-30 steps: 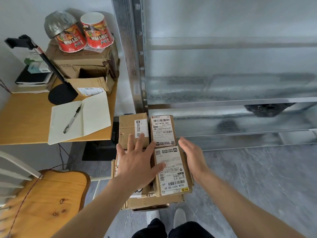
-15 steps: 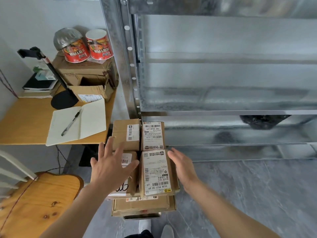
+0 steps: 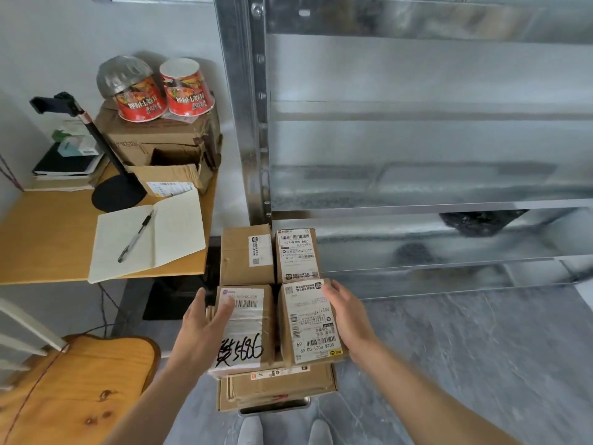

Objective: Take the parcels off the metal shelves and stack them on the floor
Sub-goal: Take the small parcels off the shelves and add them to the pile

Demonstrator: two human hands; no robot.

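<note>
A stack of brown cardboard parcels stands on the grey floor in front of the metal shelves (image 3: pixel 417 207). On top lie several small parcels: a handwritten-label parcel (image 3: pixel 245 326) at front left, a white-label parcel (image 3: pixel 308 322) at front right, and two more parcels (image 3: pixel 247 255) behind them. My left hand (image 3: pixel 205 326) rests flat against the left side of the handwritten-label parcel, thumb on its top. My right hand (image 3: pixel 345 313) lies against the right edge of the white-label parcel. Neither hand lifts anything. The visible shelf levels hold no parcels.
A wooden desk (image 3: pixel 48 239) at left carries an open notebook with a pen (image 3: pixel 138 236), a torn cardboard box (image 3: pixel 160 146) topped by two noodle cups, and a black stand. A wooden chair seat (image 3: pixel 83 387) is at lower left. A dark object (image 3: pixel 475 221) sits under a shelf.
My left hand slid off the top of the front left parcel to its left side, uncovering the handwritten label. My right hand stays against the right parcel. The camera tilted up.
</note>
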